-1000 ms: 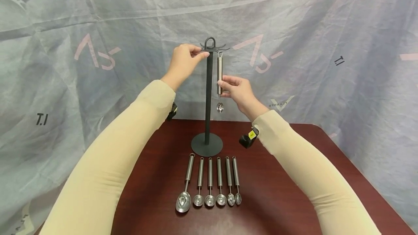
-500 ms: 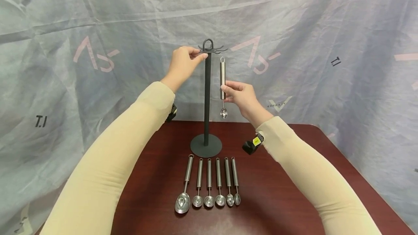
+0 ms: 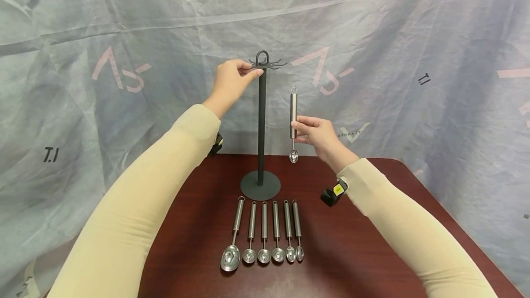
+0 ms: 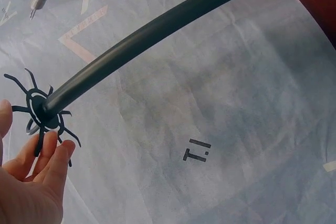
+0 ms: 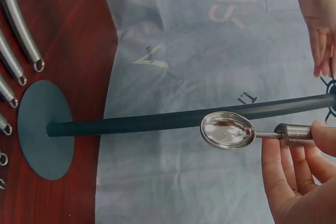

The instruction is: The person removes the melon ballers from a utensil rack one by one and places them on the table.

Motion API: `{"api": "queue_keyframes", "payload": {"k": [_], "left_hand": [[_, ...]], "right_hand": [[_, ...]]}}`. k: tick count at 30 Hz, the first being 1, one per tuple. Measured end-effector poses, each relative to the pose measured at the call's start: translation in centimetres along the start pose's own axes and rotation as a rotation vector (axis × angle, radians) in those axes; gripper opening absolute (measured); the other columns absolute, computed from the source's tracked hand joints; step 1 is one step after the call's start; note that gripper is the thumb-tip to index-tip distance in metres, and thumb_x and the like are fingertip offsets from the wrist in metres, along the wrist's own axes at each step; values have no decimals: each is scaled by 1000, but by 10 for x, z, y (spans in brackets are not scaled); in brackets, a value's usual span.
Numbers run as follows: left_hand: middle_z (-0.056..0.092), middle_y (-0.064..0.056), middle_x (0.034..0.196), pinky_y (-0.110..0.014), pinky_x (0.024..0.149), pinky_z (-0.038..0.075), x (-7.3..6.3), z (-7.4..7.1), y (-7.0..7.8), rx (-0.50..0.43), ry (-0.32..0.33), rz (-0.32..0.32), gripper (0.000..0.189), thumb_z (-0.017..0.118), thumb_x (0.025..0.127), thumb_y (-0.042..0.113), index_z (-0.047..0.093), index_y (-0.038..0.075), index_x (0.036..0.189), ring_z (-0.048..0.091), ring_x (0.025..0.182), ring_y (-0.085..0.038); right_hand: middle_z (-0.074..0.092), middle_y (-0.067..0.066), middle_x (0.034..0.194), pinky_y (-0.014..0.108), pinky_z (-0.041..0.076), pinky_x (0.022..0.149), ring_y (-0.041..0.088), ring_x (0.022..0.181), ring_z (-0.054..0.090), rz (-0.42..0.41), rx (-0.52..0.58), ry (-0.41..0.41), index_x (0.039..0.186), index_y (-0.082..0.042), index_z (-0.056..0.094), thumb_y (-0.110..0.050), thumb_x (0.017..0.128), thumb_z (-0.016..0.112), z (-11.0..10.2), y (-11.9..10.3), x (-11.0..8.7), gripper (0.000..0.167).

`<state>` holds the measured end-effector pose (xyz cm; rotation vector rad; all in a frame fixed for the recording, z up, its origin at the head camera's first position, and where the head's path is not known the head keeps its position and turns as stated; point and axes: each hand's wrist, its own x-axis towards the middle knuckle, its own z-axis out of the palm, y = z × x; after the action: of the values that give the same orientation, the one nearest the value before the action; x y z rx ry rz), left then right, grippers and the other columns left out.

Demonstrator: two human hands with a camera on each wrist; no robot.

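My right hand pinches the handle of a small steel spoon, which it holds upright with the oval bowl down, to the right of a dark metal hook stand and apart from it. The ring at the handle's top is free of the hooks. My left hand grips the hooked ring at the stand's top between thumb and fingers; in the left wrist view its fingers lie among the hooks. The stand is upright on its round base.
Several steel spoons lie in a row on the dark red table in front of the base, handles toward the stand. The leftmost spoon has the largest bowl. A grey printed cloth hangs behind the table.
My right hand has moved down and to the right with the spoon, from beside a hook to well away from the stand. The left hand stays on the stand's top.
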<state>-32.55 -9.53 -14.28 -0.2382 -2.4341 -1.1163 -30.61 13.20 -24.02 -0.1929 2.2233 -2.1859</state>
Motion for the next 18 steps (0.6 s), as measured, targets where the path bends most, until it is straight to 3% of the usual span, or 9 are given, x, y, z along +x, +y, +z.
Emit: {"api": "queue_keyframes", "payload": {"k": [10, 18], "left_hand": [[65, -3, 120, -26, 92, 50, -3, 4, -2, -28, 39, 18, 48, 67, 89, 45, 65, 11, 123, 61, 109, -14], [63, -5, 120, -26, 93, 50, -5, 5, -2, -18, 55, 50, 49, 67, 89, 46, 65, 9, 122, 61, 109, -16]], "right_hand": [[64, -8, 88, 29, 60, 78, 10, 77, 61, 60, -49, -66, 129, 5, 56, -12, 93, 65, -8, 21, -11, 40], [64, -3, 93, 32, 60, 79, 12, 77, 62, 136, -96, -147, 121, 6, 55, -9, 94, 64, -20, 57, -32, 33]]}}
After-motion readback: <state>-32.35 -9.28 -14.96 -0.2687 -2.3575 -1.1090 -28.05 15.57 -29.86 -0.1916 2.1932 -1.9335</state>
